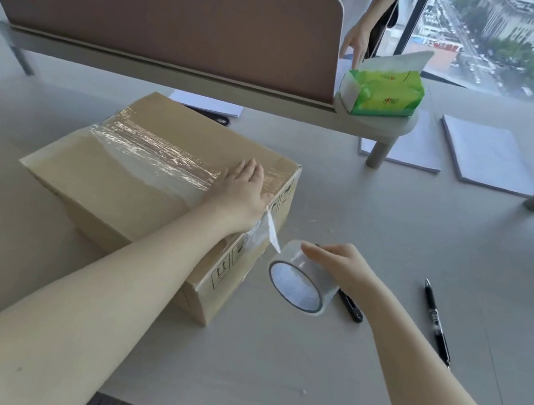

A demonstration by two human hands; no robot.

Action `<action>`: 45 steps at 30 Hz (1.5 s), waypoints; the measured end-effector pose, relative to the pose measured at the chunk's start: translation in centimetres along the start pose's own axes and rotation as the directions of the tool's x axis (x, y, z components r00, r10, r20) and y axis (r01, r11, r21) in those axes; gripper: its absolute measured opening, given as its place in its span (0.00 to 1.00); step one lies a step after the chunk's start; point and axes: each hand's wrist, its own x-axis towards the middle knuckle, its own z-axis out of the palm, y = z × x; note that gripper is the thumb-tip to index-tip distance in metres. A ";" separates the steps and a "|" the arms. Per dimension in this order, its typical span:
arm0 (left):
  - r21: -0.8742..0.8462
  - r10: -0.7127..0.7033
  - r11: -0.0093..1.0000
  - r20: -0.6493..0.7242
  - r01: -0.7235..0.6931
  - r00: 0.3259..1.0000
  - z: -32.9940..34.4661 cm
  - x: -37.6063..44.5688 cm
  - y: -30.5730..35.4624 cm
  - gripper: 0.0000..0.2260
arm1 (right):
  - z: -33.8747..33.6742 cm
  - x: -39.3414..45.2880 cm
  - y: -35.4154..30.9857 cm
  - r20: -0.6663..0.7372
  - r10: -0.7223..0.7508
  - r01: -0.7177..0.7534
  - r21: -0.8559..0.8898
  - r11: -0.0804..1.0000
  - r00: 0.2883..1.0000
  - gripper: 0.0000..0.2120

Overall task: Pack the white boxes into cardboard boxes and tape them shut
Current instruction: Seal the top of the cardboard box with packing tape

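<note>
A closed cardboard box (129, 188) lies on the grey table, with a wide strip of clear tape (159, 151) running across its top. My left hand (243, 188) rests flat on the tape near the box's right edge, fingers spread a little. My right hand (342, 265) grips a roll of clear tape (302, 284) just right of the box, above the table. A short stretch of tape (270, 229) runs from the roll up to the box's edge. No white boxes are in view.
A black pen (437, 319) and a dark cutter (352, 307) lie right of the roll. A green tissue pack (382, 91) sits on a low shelf behind a brown divider (149, 8). Paper pads (487, 155) lie at the back right. Another person's hand (355, 44) reaches in behind the divider.
</note>
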 end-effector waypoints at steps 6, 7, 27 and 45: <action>0.021 -0.004 1.000 -0.033 0.005 0.999 0.8 -0.3 0.0 0.27 | 1.1 0.6 0.8 -0.110 0.004 -0.007 -0.032 0.999 0.994 0.20; 0.023 -0.005 1.000 -0.034 0.006 0.999 0.9 -0.3 0.1 0.27 | 1.1 0.8 0.9 -0.110 0.015 -0.021 -0.052 0.998 0.994 0.20; -0.866 -0.622 0.495 -0.301 0.065 0.723 1.7 -7.0 5.2 0.07 | -1.6 2.5 2.3 0.266 -0.074 0.084 -0.027 0.996 0.961 0.10; -0.920 -0.616 -0.387 0.303 0.056 0.727 8.5 -5.2 10.8 0.11 | -2.4 4.0 5.1 0.343 -0.130 0.042 0.254 0.966 0.930 0.10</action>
